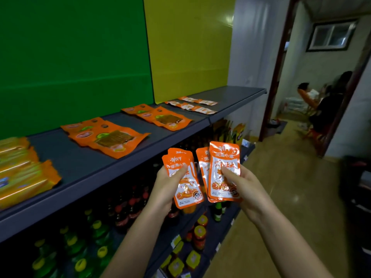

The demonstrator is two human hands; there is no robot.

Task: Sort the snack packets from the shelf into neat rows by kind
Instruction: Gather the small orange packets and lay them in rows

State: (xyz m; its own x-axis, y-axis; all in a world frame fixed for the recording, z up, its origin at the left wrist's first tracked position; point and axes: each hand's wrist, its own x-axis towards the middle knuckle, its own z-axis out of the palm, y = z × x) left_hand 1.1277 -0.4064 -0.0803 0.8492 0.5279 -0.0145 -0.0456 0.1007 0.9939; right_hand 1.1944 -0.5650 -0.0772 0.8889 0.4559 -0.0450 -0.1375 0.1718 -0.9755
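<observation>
Two hands are being held up just in front of the shelf (76, 157) edge. The left hand (167, 184) is gripping the left stack (185, 183) of small orange-and-white packets, with the thumb pressing across the front and the fingers curling behind. At least three packets are showing, slightly fanned. The right hand (244, 186) is pinching the right stack (224, 157) in the same way, its thumb lying on the front packet; the count in this stack cannot be told. Both stacks are standing upright, just beside each other, and whether they are touching cannot be told.

On the shelf top, matching small packets (192, 106) are lying in two rows at the far end. Nearer, flat orange pouches are lying overlapped in two groups, the far pouches (162, 118) and the near pouches (108, 138), well apart. Yellow wrappers (22, 173) are lying stacked at the left end. Bottles (84, 247) and jars (200, 233) are sitting on the lower shelves. A green panel (70, 57) and a yellow panel (188, 47) are standing behind the shelf. Seated people (321, 105) are showing, blurred, through a doorway at right
</observation>
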